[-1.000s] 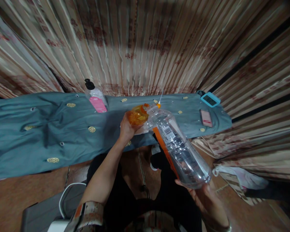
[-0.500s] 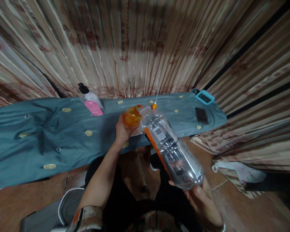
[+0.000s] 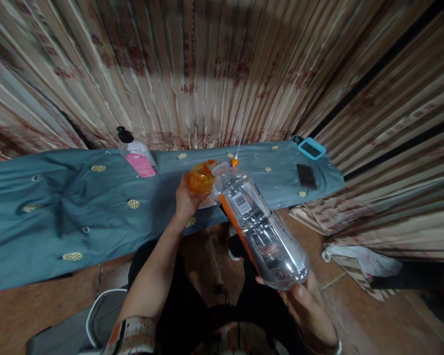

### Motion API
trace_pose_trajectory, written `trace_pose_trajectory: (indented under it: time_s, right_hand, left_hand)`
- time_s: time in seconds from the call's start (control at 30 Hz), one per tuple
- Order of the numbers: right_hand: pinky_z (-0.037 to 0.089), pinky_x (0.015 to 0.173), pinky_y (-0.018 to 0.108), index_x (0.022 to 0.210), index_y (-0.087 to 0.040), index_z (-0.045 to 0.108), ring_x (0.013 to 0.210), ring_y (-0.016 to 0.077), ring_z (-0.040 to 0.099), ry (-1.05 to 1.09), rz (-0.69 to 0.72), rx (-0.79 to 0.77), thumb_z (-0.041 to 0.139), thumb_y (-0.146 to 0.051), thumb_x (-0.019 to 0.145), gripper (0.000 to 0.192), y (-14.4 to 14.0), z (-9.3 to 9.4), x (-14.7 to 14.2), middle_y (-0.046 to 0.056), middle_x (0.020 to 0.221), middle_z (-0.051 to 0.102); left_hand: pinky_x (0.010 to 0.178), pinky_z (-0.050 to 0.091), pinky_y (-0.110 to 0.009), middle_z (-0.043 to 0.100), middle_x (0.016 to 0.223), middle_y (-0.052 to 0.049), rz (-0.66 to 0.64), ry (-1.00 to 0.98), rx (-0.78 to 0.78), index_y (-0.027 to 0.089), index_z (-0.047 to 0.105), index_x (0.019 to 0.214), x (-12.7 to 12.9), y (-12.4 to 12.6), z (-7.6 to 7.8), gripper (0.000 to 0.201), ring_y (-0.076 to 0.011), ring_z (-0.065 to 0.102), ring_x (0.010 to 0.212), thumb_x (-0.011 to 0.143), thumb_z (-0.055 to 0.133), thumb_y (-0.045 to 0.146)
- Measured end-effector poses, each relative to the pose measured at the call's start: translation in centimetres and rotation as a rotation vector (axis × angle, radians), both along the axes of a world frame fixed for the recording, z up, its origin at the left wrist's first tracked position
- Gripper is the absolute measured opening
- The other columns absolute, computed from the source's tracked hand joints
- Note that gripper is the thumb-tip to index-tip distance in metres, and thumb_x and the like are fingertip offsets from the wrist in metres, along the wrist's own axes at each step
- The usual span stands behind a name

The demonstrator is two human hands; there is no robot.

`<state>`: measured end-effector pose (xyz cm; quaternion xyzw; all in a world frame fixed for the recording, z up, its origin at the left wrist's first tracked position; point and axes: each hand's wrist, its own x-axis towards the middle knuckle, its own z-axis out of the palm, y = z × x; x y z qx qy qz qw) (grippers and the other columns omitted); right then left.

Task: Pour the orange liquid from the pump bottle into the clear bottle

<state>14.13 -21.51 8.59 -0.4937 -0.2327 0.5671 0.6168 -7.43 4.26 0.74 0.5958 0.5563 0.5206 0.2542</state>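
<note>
Clear plastic bottle [image 3: 261, 231], ribbed, with an orange label strip, is tilted neck-down; right hand [image 3: 311, 313] cups its base. Left hand [image 3: 187, 199] grips a small translucent orange container [image 3: 202, 178] at the bottle's mouth. Both sit above a wrinkled teal cloth [image 3: 59, 207]. Pump bottle [image 3: 136, 154] with pink label stands behind; pleated curtain [image 3: 207, 69] backs everything.
</note>
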Motion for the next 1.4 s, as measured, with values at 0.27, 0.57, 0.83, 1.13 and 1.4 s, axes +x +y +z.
trace_pose_trajectory:
  time_s: [0.27,0.57,0.83,1.13,1.4]
  right_hand:
    - [0.063,0.083,0.044,0.115,-0.034,0.069,0.104,0.0253,0.070,-0.012,-0.022,0.006,0.085,-0.040,0.073,0.045,0.2,0.1,-0.2,0.002,0.123,0.072]
    - [0.063,0.085,0.042,0.116,-0.035,0.069,0.102,0.0246,0.072,-0.011,-0.029,-0.026,0.086,-0.041,0.071,0.049,-0.1,0.3,0.1,0.002,0.122,0.073]
    - [0.063,0.085,0.039,0.121,-0.036,0.067,0.107,0.0253,0.074,-0.010,-0.037,-0.042,0.084,-0.046,0.073,0.052,-0.3,0.3,0.2,0.002,0.123,0.075]
    - [0.063,0.084,0.040,0.135,-0.036,0.057,0.118,0.0307,0.069,-0.050,0.018,-0.044,0.080,-0.054,0.075,0.067,-0.2,0.2,0.4,0.007,0.131,0.072]
    - [0.063,0.084,0.035,0.130,-0.035,0.061,0.111,0.0278,0.073,-0.072,-0.027,-0.081,0.082,-0.057,0.070,0.067,-0.2,0.4,0.1,0.004,0.122,0.077]
  left_hand:
    - [0.088,0.059,-0.040,0.072,0.110,-0.009,0.006,0.005,0.006,0.018,0.055,0.115,0.0,0.1,-0.1,0.071,-0.0279,0.072,0.101,0.057,0.088,0.041]
    - [0.089,0.059,-0.041,0.072,0.112,-0.010,-0.032,-0.010,0.036,0.019,0.054,0.118,-0.1,0.3,-0.9,0.069,-0.0271,0.072,0.102,0.060,0.087,0.038]
    - [0.091,0.058,-0.042,0.072,0.113,-0.010,-0.008,-0.002,-0.015,0.019,0.054,0.117,0.0,0.2,-0.7,0.073,-0.0288,0.071,0.104,0.056,0.089,0.039]
    - [0.091,0.058,-0.042,0.072,0.113,-0.009,-0.017,-0.015,-0.017,0.019,0.054,0.117,0.2,-0.1,-0.1,0.074,-0.0296,0.071,0.106,0.054,0.090,0.035]
    - [0.091,0.057,-0.043,0.071,0.109,-0.009,-0.036,-0.089,0.037,0.018,0.056,0.113,0.2,0.5,-1.3,0.073,-0.0280,0.070,0.101,0.052,0.091,0.035]
